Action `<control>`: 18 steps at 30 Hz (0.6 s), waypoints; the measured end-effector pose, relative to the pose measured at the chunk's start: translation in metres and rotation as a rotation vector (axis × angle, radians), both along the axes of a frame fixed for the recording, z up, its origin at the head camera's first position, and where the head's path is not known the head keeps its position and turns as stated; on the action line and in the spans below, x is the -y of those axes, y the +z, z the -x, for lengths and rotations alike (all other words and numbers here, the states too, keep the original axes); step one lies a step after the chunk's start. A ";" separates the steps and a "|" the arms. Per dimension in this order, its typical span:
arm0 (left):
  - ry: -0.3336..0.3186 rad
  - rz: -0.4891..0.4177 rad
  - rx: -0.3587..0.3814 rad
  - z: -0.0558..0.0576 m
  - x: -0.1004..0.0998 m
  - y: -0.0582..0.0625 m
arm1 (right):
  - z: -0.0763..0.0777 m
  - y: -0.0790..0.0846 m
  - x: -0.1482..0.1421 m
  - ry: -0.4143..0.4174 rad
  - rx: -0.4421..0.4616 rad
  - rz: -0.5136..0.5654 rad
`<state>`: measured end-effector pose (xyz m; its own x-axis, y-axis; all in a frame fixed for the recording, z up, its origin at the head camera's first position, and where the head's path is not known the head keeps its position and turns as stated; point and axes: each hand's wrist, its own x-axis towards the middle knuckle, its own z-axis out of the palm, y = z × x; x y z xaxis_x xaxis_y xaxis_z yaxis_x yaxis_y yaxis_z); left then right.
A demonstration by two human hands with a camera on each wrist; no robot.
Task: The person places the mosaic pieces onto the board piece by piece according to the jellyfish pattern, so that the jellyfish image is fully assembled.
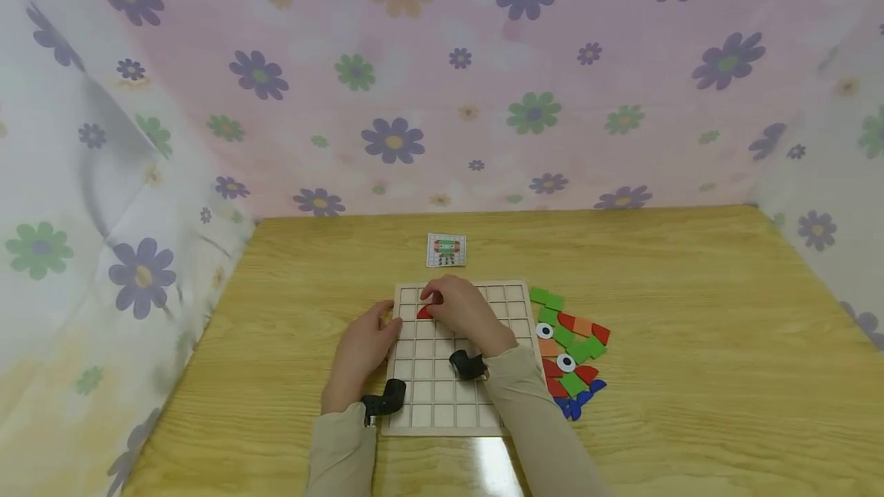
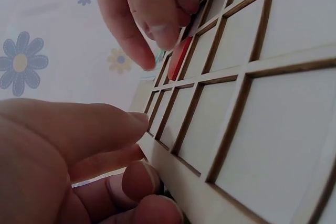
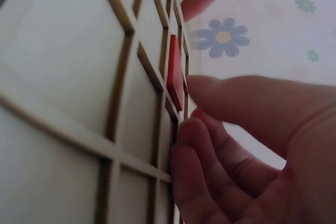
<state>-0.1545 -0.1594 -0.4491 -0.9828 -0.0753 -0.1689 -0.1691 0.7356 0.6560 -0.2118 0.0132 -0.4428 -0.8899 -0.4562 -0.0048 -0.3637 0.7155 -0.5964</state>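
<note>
We're resting our left hand [image 1: 361, 345], loosely curved, against the board's [image 1: 423, 391] left edge. Our right hand [image 1: 471, 314] is bending, thumb and fingers parted, thumb at the red piece [image 1: 423, 314] lying near the far-left corner.

One left hand [image 1: 362, 350] and one right hand [image 1: 471, 314]; two black wrist devices [image 1: 384, 399]. One desk [image 1: 691, 343] carries one grid board [image 1: 449, 431] with one red piece [image 1: 424, 314] on it, and one pattern card [image 1: 446, 250]. Among the loose pieces are two white eye discs [image 1: 566, 363], two orange pieces [image 1: 549, 348], at least four red pieces [image 1: 601, 334], at least six green pieces [image 1: 572, 384] and several blue pieces [image 1: 598, 386], too crowded to count exactly.
</note>
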 end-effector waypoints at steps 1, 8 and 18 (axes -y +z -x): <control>0.004 0.003 0.000 0.000 0.000 0.000 | 0.000 0.001 -0.001 0.000 0.009 0.014; 0.019 0.048 -0.020 -0.002 -0.001 -0.004 | -0.002 0.010 -0.015 0.045 0.073 0.071; 0.018 0.006 0.030 0.000 -0.001 -0.001 | -0.005 0.017 -0.051 -0.052 0.101 0.037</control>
